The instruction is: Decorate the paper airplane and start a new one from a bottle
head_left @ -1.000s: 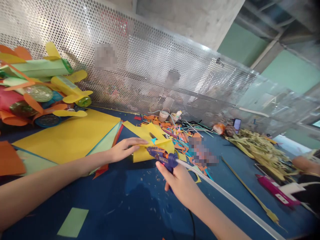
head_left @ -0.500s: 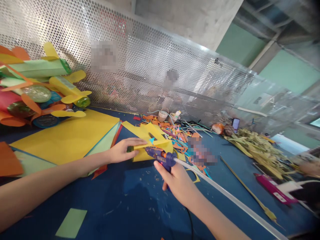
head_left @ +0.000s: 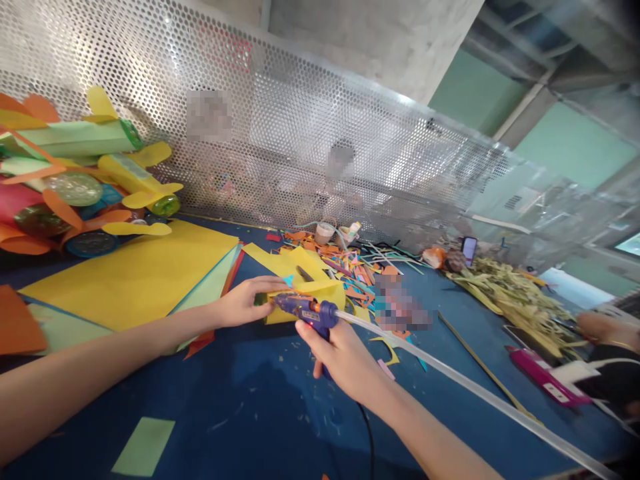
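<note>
My right hand grips a blue hot glue gun, its small red light lit. A long clear glue stick juts from its back towards the lower right. The nozzle points left, close to the fingers of my left hand. That hand is closed on a yellow paper roll lying on the table; a dark green end shows by its fingertips. A small blue paper piece shows just above the nozzle. Whether the nozzle touches the paper, I cannot tell.
Yellow sheets lie left, below paper-covered bottle models. Colourful paper scraps spread behind my hands, near a perforated metal screen. At right are dried husks, a magenta power strip and another person's arm.
My right hand has moved the glue gun left, bringing its nozzle nearer my left fingertips. My left hand stays on the yellow paper roll. The other person's arm shows more at the right edge.
</note>
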A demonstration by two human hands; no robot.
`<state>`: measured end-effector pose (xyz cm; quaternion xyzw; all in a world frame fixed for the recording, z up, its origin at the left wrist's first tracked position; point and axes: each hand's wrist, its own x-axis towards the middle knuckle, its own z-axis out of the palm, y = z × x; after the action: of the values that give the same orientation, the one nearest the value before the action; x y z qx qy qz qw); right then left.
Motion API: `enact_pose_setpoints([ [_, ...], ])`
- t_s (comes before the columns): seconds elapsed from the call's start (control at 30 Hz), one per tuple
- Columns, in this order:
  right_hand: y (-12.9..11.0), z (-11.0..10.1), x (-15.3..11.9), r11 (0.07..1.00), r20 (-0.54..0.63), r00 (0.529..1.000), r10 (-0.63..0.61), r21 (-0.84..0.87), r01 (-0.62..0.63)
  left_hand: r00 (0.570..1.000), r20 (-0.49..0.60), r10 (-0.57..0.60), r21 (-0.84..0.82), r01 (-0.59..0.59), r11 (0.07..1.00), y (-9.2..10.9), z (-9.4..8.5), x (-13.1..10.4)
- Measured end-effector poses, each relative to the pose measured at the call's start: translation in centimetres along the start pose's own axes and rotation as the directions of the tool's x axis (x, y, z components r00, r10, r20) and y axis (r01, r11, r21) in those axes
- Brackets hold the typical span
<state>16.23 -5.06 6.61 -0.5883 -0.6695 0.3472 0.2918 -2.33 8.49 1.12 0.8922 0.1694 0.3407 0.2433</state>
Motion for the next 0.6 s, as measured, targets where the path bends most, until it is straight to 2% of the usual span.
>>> enact_pose_setpoints([
  [0.2,1.4,-2.5,-1.1,0.994,-0.124,0.988,0.094,-0.039,-0.100,0.999,0.043,-0.008,-0.036,0.009,0.999,0.1,-0.2,0.0],
  [0.3,2.9,-4.3,-1.9,0.987,-0.210,0.968,0.138,0.116,-0.115,0.998,0.051,-0.037,-0.031,0.039,0.999,0.0,-0.3,0.0],
  [0.37,4.2,-5.5,-2.1,0.952,-0.340,0.925,0.168,0.299,-0.064,0.997,0.058,-0.050,-0.030,0.052,0.998,0.1,-0.3,0.0],
  [0.4,5.0,-6.0,-2.1,0.928,-0.423,0.882,0.209,0.370,-0.043,0.997,0.061,-0.055,-0.031,0.057,0.998,0.1,-0.4,0.0],
  [0.43,5.9,-6.5,-2.0,0.897,-0.457,0.846,0.273,0.438,-0.053,0.996,0.064,-0.058,-0.032,0.060,0.998,0.2,-0.4,0.0],
  [0.47,6.9,-6.9,-1.8,0.859,-0.470,0.809,0.354,0.505,-0.083,0.996,0.065,-0.062,-0.031,0.064,0.997,0.4,-0.5,0.0],
  [0.53,8.9,-7.6,-1.1,0.782,-0.349,0.809,0.474,0.589,-0.204,0.995,0.066,-0.068,-0.028,0.070,0.997,0.7,-0.6,0.1],
  [0.57,9.8,-7.9,-0.8,0.767,-0.287,0.807,0.516,0.575,-0.286,0.995,0.067,-0.069,-0.027,0.071,0.997,0.8,-0.6,0.1],
  [0.6,10.7,-8.1,-0.5,0.765,-0.282,0.767,0.576,0.519,-0.383,0.996,0.067,-0.066,-0.026,0.068,0.997,0.9,-0.7,0.1],
])
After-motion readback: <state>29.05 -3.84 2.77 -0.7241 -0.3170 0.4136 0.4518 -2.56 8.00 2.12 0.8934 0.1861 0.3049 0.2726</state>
